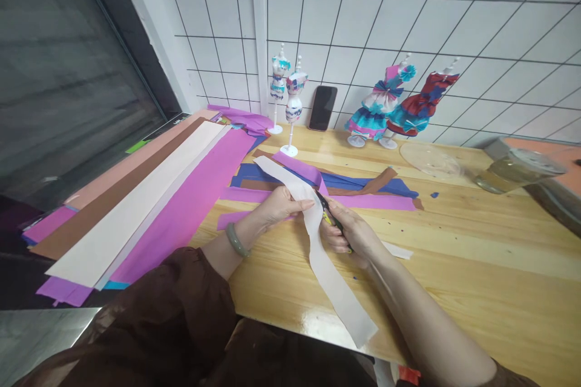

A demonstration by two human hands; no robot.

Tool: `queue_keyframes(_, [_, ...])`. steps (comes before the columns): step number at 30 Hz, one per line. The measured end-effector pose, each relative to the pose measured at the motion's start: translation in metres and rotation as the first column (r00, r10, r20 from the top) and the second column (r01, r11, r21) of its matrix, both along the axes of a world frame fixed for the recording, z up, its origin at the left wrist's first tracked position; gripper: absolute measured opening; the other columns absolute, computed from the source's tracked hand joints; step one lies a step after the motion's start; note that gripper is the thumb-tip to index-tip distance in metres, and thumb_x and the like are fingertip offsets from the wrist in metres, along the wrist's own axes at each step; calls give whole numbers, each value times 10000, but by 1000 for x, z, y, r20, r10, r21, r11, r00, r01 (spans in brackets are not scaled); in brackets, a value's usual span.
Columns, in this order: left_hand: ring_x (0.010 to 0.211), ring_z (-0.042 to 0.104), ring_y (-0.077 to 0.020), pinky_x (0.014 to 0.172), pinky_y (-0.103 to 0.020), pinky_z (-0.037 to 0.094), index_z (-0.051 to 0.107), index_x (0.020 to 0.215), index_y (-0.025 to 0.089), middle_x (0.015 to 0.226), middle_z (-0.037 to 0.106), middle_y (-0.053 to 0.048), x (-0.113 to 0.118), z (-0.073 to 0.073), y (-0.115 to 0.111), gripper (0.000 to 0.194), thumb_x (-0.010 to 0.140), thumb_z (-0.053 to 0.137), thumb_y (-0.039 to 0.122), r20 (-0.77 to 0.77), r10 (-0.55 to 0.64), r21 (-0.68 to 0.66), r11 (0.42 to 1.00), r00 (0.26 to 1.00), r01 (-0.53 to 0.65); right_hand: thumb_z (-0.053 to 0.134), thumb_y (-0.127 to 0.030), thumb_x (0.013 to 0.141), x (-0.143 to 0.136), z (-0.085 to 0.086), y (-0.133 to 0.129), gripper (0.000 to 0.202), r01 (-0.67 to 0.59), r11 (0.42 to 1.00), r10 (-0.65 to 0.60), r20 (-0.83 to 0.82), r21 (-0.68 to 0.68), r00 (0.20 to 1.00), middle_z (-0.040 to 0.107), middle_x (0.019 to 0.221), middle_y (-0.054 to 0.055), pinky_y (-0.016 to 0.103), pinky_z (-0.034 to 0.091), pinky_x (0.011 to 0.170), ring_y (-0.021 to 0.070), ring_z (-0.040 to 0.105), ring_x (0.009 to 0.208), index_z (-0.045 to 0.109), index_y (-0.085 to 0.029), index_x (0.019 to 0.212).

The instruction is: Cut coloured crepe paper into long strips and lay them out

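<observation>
My left hand (278,207) pinches a long white crepe paper strip (329,275) near its middle, thumb on top. One end of the strip points toward the back of the table; the other hangs down to the front edge. In my right hand (351,227) is a pair of scissors (324,205) with black and yellow handles, its blades right at the strip's edge beside my left thumb. My fingers partly hide the scissors. Behind my hands lie cut strips: a blue strip (345,181), a purple strip (381,202) and a brown strip (381,180).
Long folded paper sheets (140,193) are stacked at the left. Two small dress forms (294,106), a phone (323,107) and two dressed forms (379,106) stand along the tiled wall. A clear cup of liquid (503,172) is at the right. A white scrap (398,250) lies near my right wrist.
</observation>
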State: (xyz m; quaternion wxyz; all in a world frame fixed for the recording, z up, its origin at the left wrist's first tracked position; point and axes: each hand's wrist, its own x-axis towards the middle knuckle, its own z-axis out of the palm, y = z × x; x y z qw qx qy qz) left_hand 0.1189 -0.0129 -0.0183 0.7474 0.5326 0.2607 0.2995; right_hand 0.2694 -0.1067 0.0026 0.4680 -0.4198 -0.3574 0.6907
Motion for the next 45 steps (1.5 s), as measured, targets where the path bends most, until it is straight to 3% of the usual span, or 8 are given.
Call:
queue_keyframes(5, [729,586,-133,645,-237,423,648,867,102,834,650,-56,0,2,-1,345,594,767,277,63,-6,-34,999,998,9,426,-445,876,-1,1,0,210,18,1000,-17,38,-24,999,268,486,-105,146,119,307,40,118,355,425,-235,860])
queue_keyframes(9, [779,601,-153,755,-288,443,644,874,106,861,661,-58,0,5,-2,363,571,783,249,88,-12,-63,998,996,18,426,-463,870,-2,1,1,277,33,999,-32,86,-14,996,274,465,-103,152,126,308,38,132,350,388,-214,753])
queue_keyframes(12, [773,605,-149,769,-300,453,631,852,118,837,658,-44,0,7,-2,335,588,780,260,84,-8,-123,992,996,18,431,-479,862,-2,1,2,321,37,999,-37,113,-2,993,274,457,-102,155,131,311,36,136,351,361,-210,701])
queue_keyframes(18, [777,613,-165,741,-310,477,616,866,118,857,655,-79,-4,7,5,375,747,610,474,165,19,-287,957,986,30,448,-499,844,-2,-1,2,338,5,1000,-4,129,-10,992,274,464,-103,151,128,308,35,143,350,360,-209,694])
queue_keyframes(21, [742,616,-161,733,-306,477,607,803,125,798,656,-56,-7,4,9,263,729,649,374,174,58,-330,944,983,3,455,-501,841,-2,-2,1,325,-12,1000,14,135,-16,991,275,479,-103,149,128,308,35,140,355,371,-211,721])
queue_keyframes(24, [724,613,-153,744,-307,472,607,769,120,763,652,-37,-8,3,11,162,689,680,241,182,86,-271,962,979,-34,455,-504,840,-2,-2,1,316,-7,999,12,152,-35,988,274,490,-102,146,118,313,34,135,361,384,-213,742])
queue_keyframes(29, [781,617,-157,787,-314,469,624,828,103,819,664,-58,-9,4,12,213,661,714,201,148,104,-173,982,984,-77,449,-496,843,-2,2,1,329,4,999,4,157,-54,988,274,481,-96,148,113,314,32,137,364,389,-202,708])
queue_keyframes(45, [790,630,-183,712,-319,500,630,938,104,898,663,-101,-10,4,10,390,615,758,282,-2,-45,-13,999,999,45,462,-467,846,3,-3,1,245,-24,998,24,-10,-51,1000,298,509,-84,152,98,317,39,131,358,481,-223,832])
